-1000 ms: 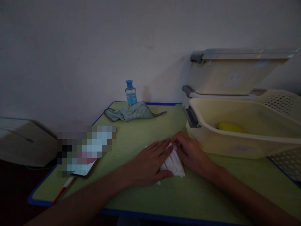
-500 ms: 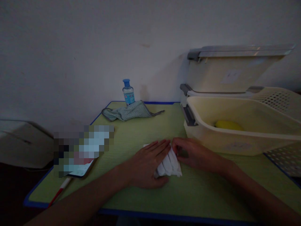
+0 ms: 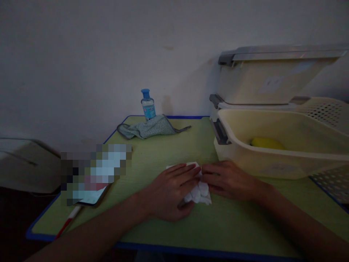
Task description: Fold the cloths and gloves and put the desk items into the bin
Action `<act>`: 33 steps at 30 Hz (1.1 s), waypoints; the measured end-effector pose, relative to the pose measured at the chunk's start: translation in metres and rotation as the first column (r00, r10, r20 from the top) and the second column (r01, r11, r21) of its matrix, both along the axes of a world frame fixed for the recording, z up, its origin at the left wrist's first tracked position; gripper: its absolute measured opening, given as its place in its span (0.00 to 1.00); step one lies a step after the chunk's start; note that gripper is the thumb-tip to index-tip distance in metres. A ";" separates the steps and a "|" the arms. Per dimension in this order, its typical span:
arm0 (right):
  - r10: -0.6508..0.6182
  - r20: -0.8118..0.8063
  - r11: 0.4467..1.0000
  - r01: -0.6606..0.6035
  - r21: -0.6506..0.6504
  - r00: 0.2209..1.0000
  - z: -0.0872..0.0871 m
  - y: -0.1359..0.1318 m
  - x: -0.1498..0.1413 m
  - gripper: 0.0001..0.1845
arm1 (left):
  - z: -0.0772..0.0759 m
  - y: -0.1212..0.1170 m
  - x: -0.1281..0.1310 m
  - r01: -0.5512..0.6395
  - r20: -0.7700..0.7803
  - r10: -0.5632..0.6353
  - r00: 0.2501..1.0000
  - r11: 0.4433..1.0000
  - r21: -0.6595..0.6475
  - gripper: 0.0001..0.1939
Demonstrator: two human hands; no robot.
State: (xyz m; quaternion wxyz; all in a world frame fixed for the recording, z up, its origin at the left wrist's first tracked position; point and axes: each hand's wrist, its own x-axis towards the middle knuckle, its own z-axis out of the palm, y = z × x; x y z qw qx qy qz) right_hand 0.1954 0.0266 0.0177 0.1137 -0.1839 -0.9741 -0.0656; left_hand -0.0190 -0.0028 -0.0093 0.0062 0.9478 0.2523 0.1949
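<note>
At six o'clock on the green table [image 3: 131, 225], the white tissue [image 3: 198, 193] looks crumpled and puckered, its lower edge ragged, a flat corner peeking out on top. The left hand [image 3: 174, 191] lies over it, fingers extended, palm down; the right hand [image 3: 227, 180], fingers curled, touches its upper right edge. The phone [image 3: 95, 194] lies at eight o'clock, the cream bin [image 3: 261, 165] at three.

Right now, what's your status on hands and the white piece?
Left hand flat over white crumpled piece. Right hand at its edge, fingers bent. Open bin close beyond right hand; cloth farther back.
</note>
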 end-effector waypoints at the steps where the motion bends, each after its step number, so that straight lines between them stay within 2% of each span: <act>1: -0.011 0.009 1.000 0.011 -0.026 1.000 0.002 0.000 0.000 0.05 | 0.000 -0.001 0.001 -0.002 0.035 0.001 0.999 0.999 0.036 0.21; 4: -0.043 0.060 0.990 0.050 -0.130 0.997 0.007 0.000 0.001 0.05 | -0.001 -0.004 0.003 -0.025 0.108 0.016 0.994 0.996 0.083 0.15; 10: -0.069 0.089 0.961 0.091 -0.262 0.994 0.014 0.001 -0.001 0.06 | 0.001 -0.007 0.007 -0.026 0.144 0.021 0.989 0.999 0.037 0.09; 14: -0.071 0.117 0.959 0.100 -0.266 0.991 0.016 0.000 -0.001 0.07 | 0.001 -0.008 0.012 -0.031 0.200 0.042 0.979 0.998 -0.055 0.07; 18: -0.054 0.136 0.967 0.086 -0.242 0.989 0.016 -0.001 -0.001 0.10 | 0.002 -0.010 0.017 -0.058 0.291 0.114 0.950 0.979 -0.195 0.06; 25: -0.058 0.119 0.967 0.085 -0.238 0.991 0.016 -0.002 -0.001 0.10 | 0.000 -0.012 0.029 -0.055 0.495 0.247 0.833 0.927 -0.371 0.07; 29: -0.080 0.119 0.960 0.109 -0.258 0.990 0.019 -0.003 -0.002 0.08 | -0.007 -0.008 0.032 -0.017 0.494 0.225 0.840 0.920 -0.391 0.06; 33: -0.078 0.101 0.952 0.104 -0.288 0.992 0.019 -0.003 0.000 0.08 | -0.011 -0.008 0.031 -0.033 0.442 0.232 0.866 0.910 -0.413 0.05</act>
